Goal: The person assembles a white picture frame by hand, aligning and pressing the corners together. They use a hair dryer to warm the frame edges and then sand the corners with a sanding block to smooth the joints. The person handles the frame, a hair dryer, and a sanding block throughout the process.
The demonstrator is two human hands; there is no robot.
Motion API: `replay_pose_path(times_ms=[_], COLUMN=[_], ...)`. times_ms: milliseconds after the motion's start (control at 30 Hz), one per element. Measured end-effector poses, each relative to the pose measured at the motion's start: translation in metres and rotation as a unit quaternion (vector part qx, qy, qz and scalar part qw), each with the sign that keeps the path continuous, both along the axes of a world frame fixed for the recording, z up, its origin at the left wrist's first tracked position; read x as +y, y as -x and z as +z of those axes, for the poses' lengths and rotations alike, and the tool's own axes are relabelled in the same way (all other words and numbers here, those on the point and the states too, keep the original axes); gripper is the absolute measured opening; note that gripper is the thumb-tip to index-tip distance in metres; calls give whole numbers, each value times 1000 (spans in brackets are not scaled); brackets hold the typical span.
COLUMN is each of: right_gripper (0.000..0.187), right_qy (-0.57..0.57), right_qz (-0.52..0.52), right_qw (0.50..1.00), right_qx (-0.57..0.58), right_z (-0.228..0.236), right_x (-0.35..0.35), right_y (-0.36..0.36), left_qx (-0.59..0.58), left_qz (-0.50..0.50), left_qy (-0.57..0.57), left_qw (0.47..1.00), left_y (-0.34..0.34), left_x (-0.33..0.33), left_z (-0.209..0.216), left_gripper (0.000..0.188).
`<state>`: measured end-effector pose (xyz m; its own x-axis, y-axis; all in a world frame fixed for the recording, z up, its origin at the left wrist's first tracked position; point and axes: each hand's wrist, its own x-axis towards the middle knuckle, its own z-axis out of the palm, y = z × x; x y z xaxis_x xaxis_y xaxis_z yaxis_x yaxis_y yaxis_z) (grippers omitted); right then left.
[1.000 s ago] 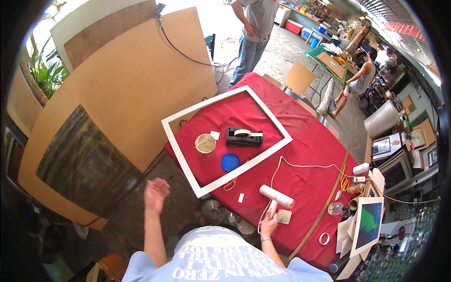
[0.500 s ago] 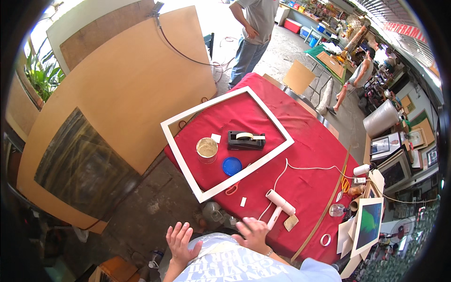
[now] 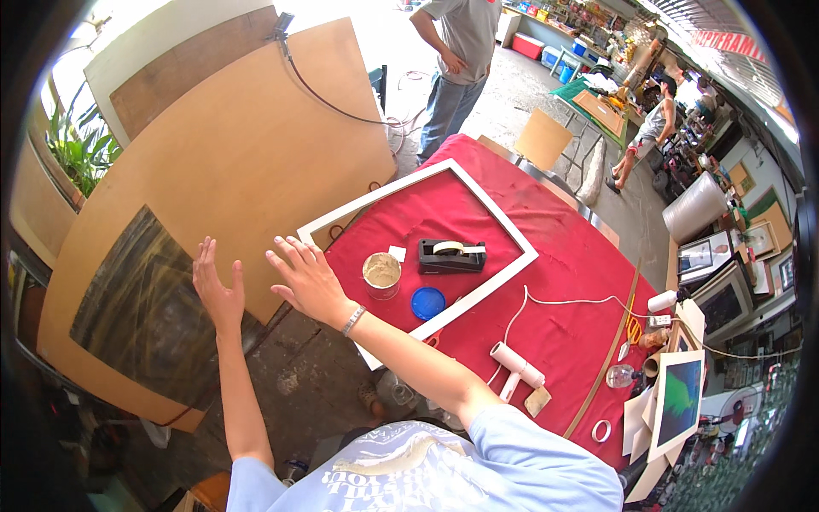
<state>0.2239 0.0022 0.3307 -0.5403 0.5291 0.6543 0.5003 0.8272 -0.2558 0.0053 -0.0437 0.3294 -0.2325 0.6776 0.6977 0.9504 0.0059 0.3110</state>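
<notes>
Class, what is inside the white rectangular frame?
An open container of beige paste, small white card, black tape dispenser and round blue lid on red cloth. The right hand and forearm hide the lower-left part.

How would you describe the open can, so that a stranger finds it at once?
Look for the red-covered table, then the large white frame lying on it. Within the frame's outline, at the left, stands the open can. It is upright and holds beige material, unlike the flat blue lid and black tape dispenser nearby.

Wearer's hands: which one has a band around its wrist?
The right hand, nearer the white frame; the left hand shows a bare wrist.
</notes>
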Motion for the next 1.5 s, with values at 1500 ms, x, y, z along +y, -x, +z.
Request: replay_pose_path(times_ms=[1500], right_gripper=[37], right_qy=[436], right_qz=[-208], right_qw=[874], right_qx=[56], right_z=[-106], right_x=[-208], right_y=[-309], left_qx=[-903], left_qz=[1], left_qy=[178], left_qw=[391], left_y=[-236], left_x=[-130], left_z=[-314], left_gripper=[55])
